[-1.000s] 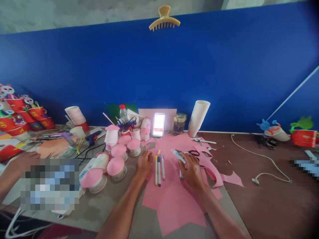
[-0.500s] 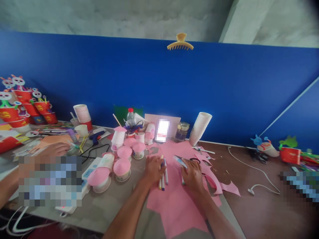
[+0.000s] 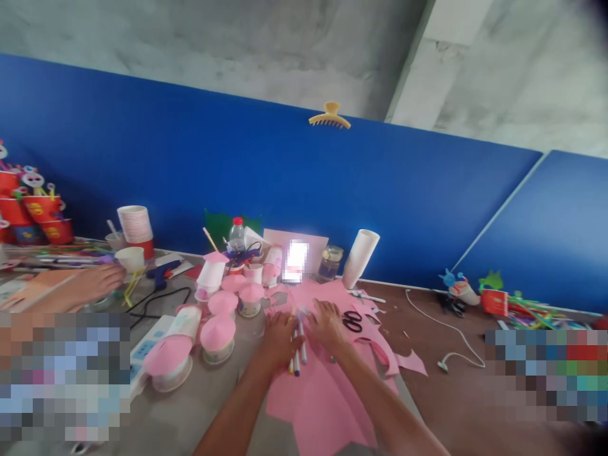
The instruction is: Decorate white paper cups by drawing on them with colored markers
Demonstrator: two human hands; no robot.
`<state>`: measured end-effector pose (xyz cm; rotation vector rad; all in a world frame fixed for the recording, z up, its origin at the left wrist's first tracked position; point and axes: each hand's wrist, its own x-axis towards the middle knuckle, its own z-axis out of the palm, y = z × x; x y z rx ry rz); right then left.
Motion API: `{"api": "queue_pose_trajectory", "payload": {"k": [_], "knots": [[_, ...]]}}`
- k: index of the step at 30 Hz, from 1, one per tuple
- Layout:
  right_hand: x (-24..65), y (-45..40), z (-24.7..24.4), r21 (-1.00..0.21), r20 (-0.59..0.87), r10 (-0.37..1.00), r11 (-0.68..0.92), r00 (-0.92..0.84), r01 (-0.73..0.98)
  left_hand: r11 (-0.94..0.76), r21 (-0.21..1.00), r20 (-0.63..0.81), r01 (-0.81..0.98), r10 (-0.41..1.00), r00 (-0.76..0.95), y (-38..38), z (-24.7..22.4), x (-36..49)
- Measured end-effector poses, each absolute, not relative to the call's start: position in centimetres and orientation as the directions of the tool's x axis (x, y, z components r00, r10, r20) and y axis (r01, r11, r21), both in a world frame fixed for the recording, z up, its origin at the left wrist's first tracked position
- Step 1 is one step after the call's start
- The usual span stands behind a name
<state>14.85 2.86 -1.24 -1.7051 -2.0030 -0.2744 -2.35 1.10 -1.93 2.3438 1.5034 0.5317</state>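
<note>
My left hand (image 3: 281, 337) rests on the pink paper with its fingers curled around several slim markers (image 3: 297, 354), whose dark, blue and yellow ends point toward me. Just right of it, my right hand (image 3: 327, 324) lies over the same pink paper (image 3: 327, 405), fingers stretched out toward the tops of the markers. Motion smears the area between the two hands. To the right of my right hand are the black handles of a pair of scissors (image 3: 352, 322), lying on the cut paper.
Paper cups with pink cone tops (image 3: 217, 335) stand on the left, near a power strip (image 3: 149, 345). At far left a co-worker's hand (image 3: 97, 282) reaches over the table. Behind are a lit phone (image 3: 295, 261), a glass jar (image 3: 330, 263) and stacked white cups (image 3: 361, 258). A white cable (image 3: 446, 326) lies right.
My right hand has moved left to the markers, and the pale blue-and-white item it held no longer shows in it. The scissors' handles are now uncovered. My view has tilted and shifted right.
</note>
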Motion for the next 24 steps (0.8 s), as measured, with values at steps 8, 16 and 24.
{"api": "queue_pose_trajectory", "payload": {"k": [8,16,24], "knots": [[18.7,6.3,5.7,-0.071,0.461,0.887,0.055,-0.016,0.996,-0.45,0.47,0.264,0.759,0.892,0.366,1.6,-3.0,-2.4],[27.8,12.9,16.9,0.08,0.51,0.856,-0.151,0.09,0.985,-0.53,0.458,0.483,0.713,0.822,0.301,2.8,-5.3,-2.4],[29.4,16.3,18.5,0.221,0.314,0.949,-0.089,0.016,0.971,-0.585,0.444,0.568,0.678,0.769,0.292,3.0,-5.5,-2.4]]}}
